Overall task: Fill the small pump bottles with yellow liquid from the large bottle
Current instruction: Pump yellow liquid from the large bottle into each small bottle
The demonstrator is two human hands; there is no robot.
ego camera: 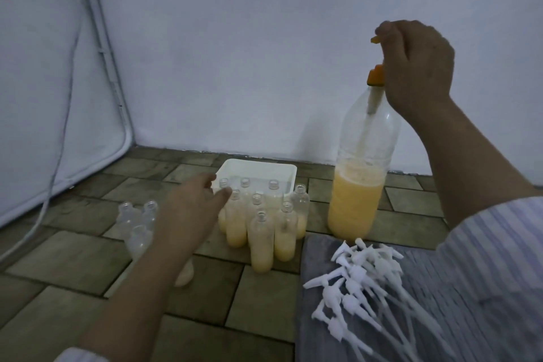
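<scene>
— So, from the head view, where is the large bottle (360, 173)?

— Standing upright on the tiled floor (73, 261) near the white wall (264, 53), right of the small bottles, roughly a third full of yellow liquid. An orange pump head (376, 76) sits in its neck, with a tube running down inside.

— And the right hand (417, 67)?

— Raised above that bottle, fingers curled and pinching the orange top part of the pump (only a sliver of orange shows past the fingertips).

— The left hand (194, 209)?

— Reaching forward with relaxed, straight fingers, holding nothing, its fingertips at the necks of the filled small bottles (261, 223). Those stand clustered, capless, partly yellow, just before a white tray (258, 167).

— Any empties?

— A few clear empty bottles (138, 220) stand left of the forearm, partly hidden by it.

— Anything else?

— A heap of white pump tops (361, 279) lies on a grey cloth (320, 247) at lower right, and a cable (55, 156) hangs down the wall at left.
</scene>
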